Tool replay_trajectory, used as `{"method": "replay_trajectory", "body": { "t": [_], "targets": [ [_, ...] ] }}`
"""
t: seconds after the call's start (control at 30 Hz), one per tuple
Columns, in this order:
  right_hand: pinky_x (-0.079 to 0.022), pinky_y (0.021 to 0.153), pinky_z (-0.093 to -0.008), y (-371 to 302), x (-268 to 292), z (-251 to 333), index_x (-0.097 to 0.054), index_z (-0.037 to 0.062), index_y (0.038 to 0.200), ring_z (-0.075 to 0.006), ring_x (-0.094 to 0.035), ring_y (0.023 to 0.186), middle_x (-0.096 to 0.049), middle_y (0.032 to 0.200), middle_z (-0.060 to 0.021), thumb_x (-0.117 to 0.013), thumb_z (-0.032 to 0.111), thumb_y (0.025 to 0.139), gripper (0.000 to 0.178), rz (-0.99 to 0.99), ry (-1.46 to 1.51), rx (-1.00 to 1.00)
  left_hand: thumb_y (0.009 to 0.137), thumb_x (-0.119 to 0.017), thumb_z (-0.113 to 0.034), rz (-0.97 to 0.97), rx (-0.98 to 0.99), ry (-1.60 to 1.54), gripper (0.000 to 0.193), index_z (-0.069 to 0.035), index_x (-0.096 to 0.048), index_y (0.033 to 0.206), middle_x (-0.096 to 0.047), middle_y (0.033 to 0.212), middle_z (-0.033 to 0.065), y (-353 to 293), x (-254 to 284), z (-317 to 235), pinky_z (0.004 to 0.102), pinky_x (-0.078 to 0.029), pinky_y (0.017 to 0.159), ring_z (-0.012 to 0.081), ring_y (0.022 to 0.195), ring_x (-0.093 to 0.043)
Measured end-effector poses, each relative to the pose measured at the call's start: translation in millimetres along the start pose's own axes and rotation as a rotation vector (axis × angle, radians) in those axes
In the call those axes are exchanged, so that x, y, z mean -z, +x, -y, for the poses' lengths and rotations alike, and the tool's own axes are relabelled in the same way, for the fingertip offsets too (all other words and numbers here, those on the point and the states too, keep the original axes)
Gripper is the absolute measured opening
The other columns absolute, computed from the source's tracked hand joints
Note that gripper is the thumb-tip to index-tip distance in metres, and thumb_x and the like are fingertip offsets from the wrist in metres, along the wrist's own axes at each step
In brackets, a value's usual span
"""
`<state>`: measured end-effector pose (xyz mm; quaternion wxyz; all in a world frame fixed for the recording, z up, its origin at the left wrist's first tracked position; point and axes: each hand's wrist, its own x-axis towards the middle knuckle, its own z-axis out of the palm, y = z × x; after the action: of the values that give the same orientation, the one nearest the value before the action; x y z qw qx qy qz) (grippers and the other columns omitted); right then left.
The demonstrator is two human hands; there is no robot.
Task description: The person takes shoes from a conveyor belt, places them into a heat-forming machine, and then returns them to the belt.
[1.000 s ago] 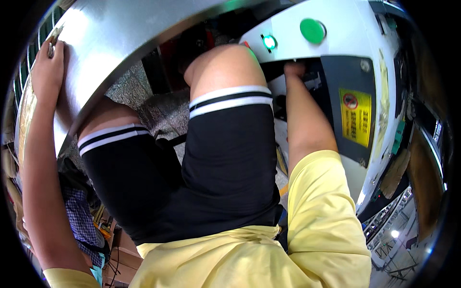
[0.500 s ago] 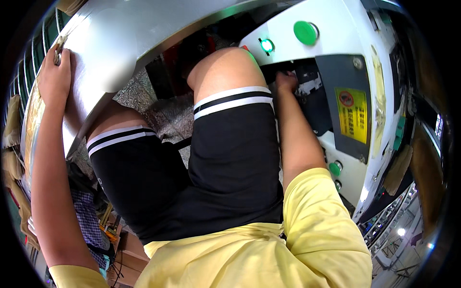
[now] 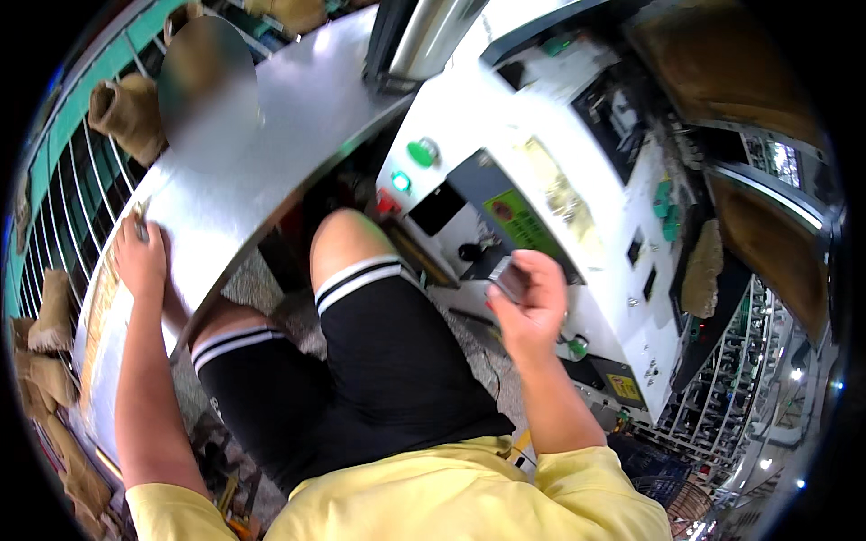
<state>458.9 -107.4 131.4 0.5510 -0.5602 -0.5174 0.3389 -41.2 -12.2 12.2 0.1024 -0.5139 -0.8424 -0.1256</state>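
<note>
My right hand is raised in front of the white machine, its fingers closed around a small grey rectangular block with a dark side. What kind of block this is I cannot make out. At the left, my left hand rests on the edge of the metal table. Its fingers are bent about a small brownish and silvery thing, too small to name. Behind the right hand, the machine's side has a dark recess and a dark grey panel with a yellow warning label.
A green button and a lit green lamp sit on the machine's front, with another green button lower down. Brown fabric pieces hang on a wire rack beyond the table. A grey cylinder stands at the table's far end.
My right hand has come out of the machine's recess and is now raised with the grey block in it. The left hand stays at the table's edge. The view has turned toward the machine.
</note>
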Motion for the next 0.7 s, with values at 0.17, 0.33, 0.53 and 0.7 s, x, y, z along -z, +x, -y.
{"method": "replay_trajectory", "body": {
  "t": [0.17, 0.33, 0.53, 0.7],
  "targets": [
    [-0.045, 0.082, -0.0239, 112, 76, 53, -0.056, -0.0003, 0.12, -0.0102, -0.055, 0.091, -0.059, 0.101, -0.0045, -0.062, 0.0, 0.081, 0.039, -0.324, -0.258, 0.313, 0.085, -0.053, -0.029, -0.063, -0.018, -0.053, 0.044, -0.006, -0.054, 0.123, -0.054, 0.126, 0.0135, -4, 3, -5, 0.0426, -0.034, 0.102, 0.031, 0.121, -0.045],
    [-0.048, 0.072, -0.0257, 264, 145, 25, -0.068, 0.0012, 0.101, -0.0123, -0.063, 0.079, -0.068, 0.086, -0.0073, -0.058, 0.009, 0.082, 0.023, -0.226, -0.571, 0.082, 0.085, -0.055, -0.026, -0.113, -0.036, -0.083, 0.044, -0.004, -0.054, 0.123, -0.053, 0.128, 0.0151, -1, 7, -11, 0.0434, -0.033, 0.104, 0.0323, 0.123, -0.044],
    [-0.049, 0.073, -0.0348, 345, 162, -36, -0.068, 0.0038, 0.095, -0.0261, -0.064, 0.078, -0.067, 0.086, -0.0143, -0.054, 0.013, 0.082, 0.021, -0.054, -1.049, 0.198, 0.084, -0.055, -0.024, -0.083, 0.02, -0.157, 0.044, -0.005, -0.054, 0.124, -0.051, 0.131, 0.0148, 1, 17, -20, 0.0445, -0.03, 0.105, 0.0323, 0.124, -0.043],
    [-0.046, 0.091, -0.041, 353, 144, -55, -0.06, -0.0006, 0.108, -0.0392, -0.057, 0.106, -0.061, 0.109, -0.0257, -0.05, 0.012, 0.079, 0.034, 0.189, -1.312, -0.204, 0.083, -0.055, -0.023, -0.073, 0.037, -0.131, 0.045, -0.005, -0.053, 0.124, -0.049, 0.132, 0.015, -3, 20, -18, 0.0447, -0.029, 0.106, 0.0335, 0.127, -0.04]
  ]
}}
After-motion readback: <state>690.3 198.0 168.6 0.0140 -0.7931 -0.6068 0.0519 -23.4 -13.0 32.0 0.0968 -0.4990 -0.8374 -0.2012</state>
